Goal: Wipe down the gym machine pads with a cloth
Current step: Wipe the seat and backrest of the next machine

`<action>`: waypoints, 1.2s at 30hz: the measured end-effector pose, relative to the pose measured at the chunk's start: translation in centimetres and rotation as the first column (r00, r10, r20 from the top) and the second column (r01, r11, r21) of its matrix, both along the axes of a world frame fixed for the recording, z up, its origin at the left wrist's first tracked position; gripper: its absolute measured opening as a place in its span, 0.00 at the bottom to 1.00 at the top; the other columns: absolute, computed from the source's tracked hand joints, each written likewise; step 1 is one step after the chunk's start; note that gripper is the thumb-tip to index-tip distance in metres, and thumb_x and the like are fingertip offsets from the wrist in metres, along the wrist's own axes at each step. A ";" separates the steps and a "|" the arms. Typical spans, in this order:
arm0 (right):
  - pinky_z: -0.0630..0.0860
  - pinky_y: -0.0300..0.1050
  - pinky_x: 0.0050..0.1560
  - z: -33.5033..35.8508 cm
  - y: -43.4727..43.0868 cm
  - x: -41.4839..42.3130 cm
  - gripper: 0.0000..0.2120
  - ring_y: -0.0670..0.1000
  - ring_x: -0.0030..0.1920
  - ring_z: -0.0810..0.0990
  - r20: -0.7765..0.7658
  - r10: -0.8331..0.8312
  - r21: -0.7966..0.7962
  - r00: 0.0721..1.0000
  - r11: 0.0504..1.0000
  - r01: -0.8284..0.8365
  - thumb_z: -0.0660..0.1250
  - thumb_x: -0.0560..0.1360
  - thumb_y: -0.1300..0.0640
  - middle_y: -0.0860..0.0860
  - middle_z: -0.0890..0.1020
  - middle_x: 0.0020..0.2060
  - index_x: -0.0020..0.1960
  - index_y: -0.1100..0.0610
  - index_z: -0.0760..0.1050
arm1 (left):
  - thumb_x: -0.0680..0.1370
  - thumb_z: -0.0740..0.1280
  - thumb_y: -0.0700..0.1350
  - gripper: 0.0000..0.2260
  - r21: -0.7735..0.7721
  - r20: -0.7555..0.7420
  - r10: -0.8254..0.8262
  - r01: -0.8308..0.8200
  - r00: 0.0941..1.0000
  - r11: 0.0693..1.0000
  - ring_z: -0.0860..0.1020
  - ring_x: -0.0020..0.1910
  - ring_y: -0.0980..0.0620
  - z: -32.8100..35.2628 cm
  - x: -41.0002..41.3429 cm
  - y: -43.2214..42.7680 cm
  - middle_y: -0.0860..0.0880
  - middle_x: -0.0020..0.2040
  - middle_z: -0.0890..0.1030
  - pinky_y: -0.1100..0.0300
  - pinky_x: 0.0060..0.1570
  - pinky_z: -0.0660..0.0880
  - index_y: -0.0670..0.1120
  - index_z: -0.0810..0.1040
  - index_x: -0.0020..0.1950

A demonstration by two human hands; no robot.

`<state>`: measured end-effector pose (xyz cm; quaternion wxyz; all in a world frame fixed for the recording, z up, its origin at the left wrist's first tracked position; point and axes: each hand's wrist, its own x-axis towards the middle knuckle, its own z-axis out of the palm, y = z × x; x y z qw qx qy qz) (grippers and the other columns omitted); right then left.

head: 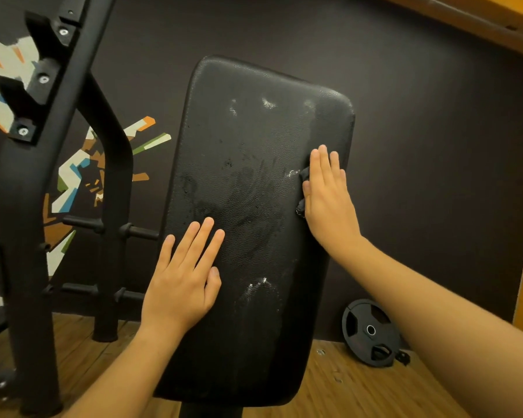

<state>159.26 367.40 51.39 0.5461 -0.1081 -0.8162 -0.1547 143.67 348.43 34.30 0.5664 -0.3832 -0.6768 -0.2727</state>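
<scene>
A tall black padded backrest (pixel 248 182) fills the middle of the view, tilted back, with wet streaks and white scuffs on its skin. My right hand (pixel 326 197) lies flat with straight fingers on the pad's right edge and presses a small dark cloth (pixel 303 188) against it; only bits of the cloth show past the fingers. My left hand (pixel 183 279) rests flat on the pad's lower left part, fingers straight and spread, holding nothing.
A black steel rack frame (pixel 27 182) with bar hooks and pegs stands at the left. A black weight plate (pixel 370 331) leans against the dark wall at the lower right. The floor (pixel 360 387) is wooden planks.
</scene>
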 end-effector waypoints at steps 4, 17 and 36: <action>0.44 0.54 0.82 0.1 -0.6 -0.3 0.26 0.57 0.83 0.41 -0.060 0.026 -0.078 0.998 0.996 -0.031 0.48 0.88 0.58 0.57 0.47 0.83 0.83 0.61 0.45 | 0.81 0.55 0.49 0.26 0.007 0.000 -0.004 0.004 1.000 1.000 0.56 0.82 0.47 0.0 0.1 0.0 0.46 0.82 0.59 0.42 0.79 0.53 0.46 0.63 0.81; 0.44 0.54 0.82 -1.1 -1.2 -0.6 0.26 0.57 0.83 0.41 -0.118 -0.003 -0.151 0.993 0.988 -0.015 0.47 0.88 0.57 0.56 0.46 0.83 0.83 0.61 0.44 | 0.82 0.55 0.49 0.26 -0.001 0.006 -0.001 0.001 1.000 1.000 0.55 0.82 0.47 0.1 0.2 0.0 0.46 0.82 0.58 0.44 0.80 0.51 0.47 0.62 0.81; 0.44 0.53 0.82 -5.3 -1.3 0.4 0.27 0.55 0.82 0.39 -0.025 -0.013 -0.159 1.000 0.987 0.009 0.47 0.88 0.56 0.55 0.45 0.83 0.83 0.60 0.44 | 0.82 0.55 0.49 0.27 0.011 -0.005 -0.002 0.002 1.000 1.000 0.56 0.82 0.47 0.1 0.2 -0.1 0.46 0.82 0.58 0.43 0.79 0.53 0.47 0.63 0.81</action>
